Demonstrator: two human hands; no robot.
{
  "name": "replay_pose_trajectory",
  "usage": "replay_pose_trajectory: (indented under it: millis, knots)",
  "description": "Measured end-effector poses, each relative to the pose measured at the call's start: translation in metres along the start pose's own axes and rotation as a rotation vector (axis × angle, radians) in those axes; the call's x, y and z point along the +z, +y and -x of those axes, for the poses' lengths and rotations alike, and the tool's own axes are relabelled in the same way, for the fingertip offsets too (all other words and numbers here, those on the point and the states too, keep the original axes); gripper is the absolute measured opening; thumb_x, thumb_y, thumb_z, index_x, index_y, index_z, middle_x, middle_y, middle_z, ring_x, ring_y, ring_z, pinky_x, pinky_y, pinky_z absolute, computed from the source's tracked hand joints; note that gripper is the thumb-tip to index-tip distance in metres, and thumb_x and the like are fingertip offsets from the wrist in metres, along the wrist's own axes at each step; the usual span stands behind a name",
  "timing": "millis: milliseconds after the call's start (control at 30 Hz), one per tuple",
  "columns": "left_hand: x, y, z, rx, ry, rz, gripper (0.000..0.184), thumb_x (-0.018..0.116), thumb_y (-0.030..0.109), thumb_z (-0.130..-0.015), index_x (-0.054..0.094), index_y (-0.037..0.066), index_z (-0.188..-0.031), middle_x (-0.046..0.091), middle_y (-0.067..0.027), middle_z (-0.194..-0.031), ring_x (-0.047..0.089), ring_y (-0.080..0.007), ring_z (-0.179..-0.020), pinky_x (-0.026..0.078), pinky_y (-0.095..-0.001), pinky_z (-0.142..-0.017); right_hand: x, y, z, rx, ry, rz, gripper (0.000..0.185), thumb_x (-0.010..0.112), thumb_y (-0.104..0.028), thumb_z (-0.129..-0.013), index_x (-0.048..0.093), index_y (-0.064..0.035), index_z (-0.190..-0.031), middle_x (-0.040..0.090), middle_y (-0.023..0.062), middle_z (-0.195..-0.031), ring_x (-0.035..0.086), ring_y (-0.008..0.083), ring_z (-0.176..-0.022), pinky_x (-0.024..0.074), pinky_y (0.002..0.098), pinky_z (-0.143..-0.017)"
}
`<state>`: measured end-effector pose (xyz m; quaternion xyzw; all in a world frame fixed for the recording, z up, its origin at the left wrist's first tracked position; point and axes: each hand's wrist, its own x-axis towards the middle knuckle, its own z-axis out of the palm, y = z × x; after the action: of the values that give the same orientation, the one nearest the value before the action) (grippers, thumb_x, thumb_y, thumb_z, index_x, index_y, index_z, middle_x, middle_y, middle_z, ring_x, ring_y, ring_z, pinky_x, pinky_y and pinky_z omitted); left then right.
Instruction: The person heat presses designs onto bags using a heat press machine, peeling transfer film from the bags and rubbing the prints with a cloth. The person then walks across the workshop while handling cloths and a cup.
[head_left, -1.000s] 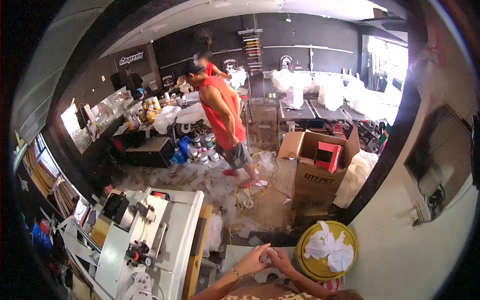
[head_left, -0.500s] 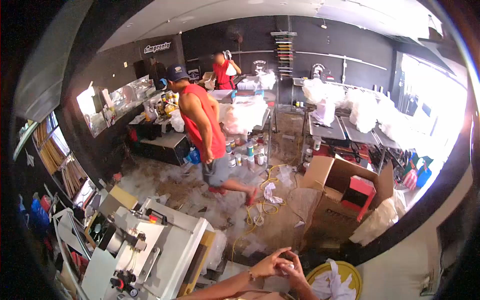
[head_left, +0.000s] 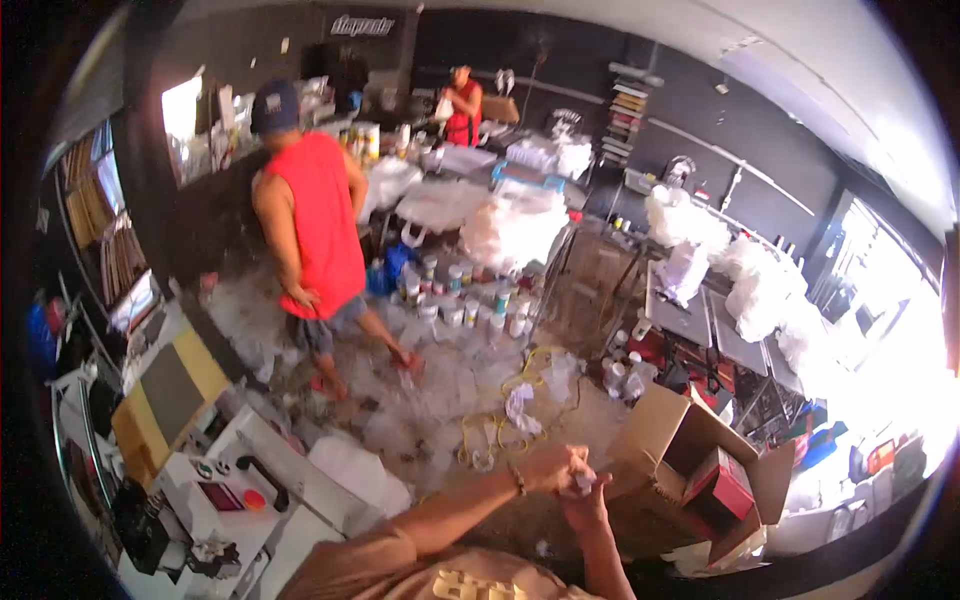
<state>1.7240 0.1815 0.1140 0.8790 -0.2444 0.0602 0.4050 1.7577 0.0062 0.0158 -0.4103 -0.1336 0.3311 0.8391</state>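
Both hands meet in front of my chest at the bottom centre. My left hand point(head_left: 556, 469), with a bracelet at the wrist, has its fingers curled in against the other hand. My right hand point(head_left: 586, 505) is closed just below and to the right, touching it. Something small and whitish shows between the fingers, too small to make out. To the right of the hands stands an open cardboard box point(head_left: 650, 455) with a red box point(head_left: 718, 492) inside.
A person in a red sleeveless top point(head_left: 322, 225) stands at the left; another person point(head_left: 465, 108) is by the far tables. A white machine point(head_left: 225, 500) is at lower left. Yellow cord point(head_left: 490, 435) and plastic lie on the floor. Bagged white bundles point(head_left: 515, 225) sit on tables.
The view has swung right and tilted. The nearer person has moved left and closer. My hands have drawn closer together. The yellow bin has gone out of view.
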Motion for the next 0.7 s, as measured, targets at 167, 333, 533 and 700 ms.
replay_pose_trajectory:
  millis: [167, 333, 533, 700]
  knots:
    - [-0.020, -0.041, -0.001, 0.054, 0.272, -0.126, 0.011, 0.066, 0.020, -0.080, 0.066, 0.010, -0.084, 0.056, -0.0110, -0.082, 0.062, -0.0309, -0.077, 0.048, -0.0445, -0.064, -0.023, 0.006, -0.025, 0.128, -0.194, 0.084, 0.060, 0.039, -0.058, -0.099, 0.044, -0.0144, -0.141, 0.047, 0.0070, -0.145, 0.043, 0.0257, -0.134, 0.0350, 0.0499, -0.110]
    - [-0.019, -0.083, 0.001, -0.071, 0.436, -0.215, 0.012, 0.067, 0.013, -0.076, 0.071, 0.009, -0.087, 0.057, -0.0073, -0.088, 0.064, -0.0273, -0.083, 0.053, -0.0425, -0.073, 0.021, -0.010, -0.087, 0.255, -0.027, 0.012, 0.054, 0.038, -0.052, -0.102, 0.047, -0.0131, -0.138, 0.051, 0.0076, -0.142, 0.046, 0.0254, -0.132, 0.0384, 0.0454, -0.109]
    - [-0.059, -0.148, 0.017, -0.104, 0.527, -0.290, 0.015, 0.067, 0.010, -0.079, 0.068, 0.009, -0.094, 0.061, -0.0105, -0.086, 0.063, -0.0301, -0.083, 0.052, -0.0404, -0.072, 0.001, 0.019, -0.201, 0.361, -0.327, 0.165, 0.054, 0.052, -0.049, -0.098, 0.051, -0.0081, -0.133, 0.057, 0.0070, -0.134, 0.055, 0.0252, -0.124, 0.0467, 0.0446, -0.103]
    - [-0.109, -0.219, 0.026, -0.229, 0.514, -0.194, 0.014, 0.071, 0.022, -0.079, 0.067, 0.011, -0.086, 0.065, -0.0047, -0.092, 0.062, -0.0277, -0.095, 0.048, -0.0439, -0.081, 0.018, 0.054, -0.309, 0.231, -0.489, 0.561, 0.059, 0.057, -0.055, -0.093, 0.051, -0.0098, -0.131, 0.061, 0.0052, -0.122, 0.061, 0.0208, -0.108, 0.0507, 0.0405, -0.090]
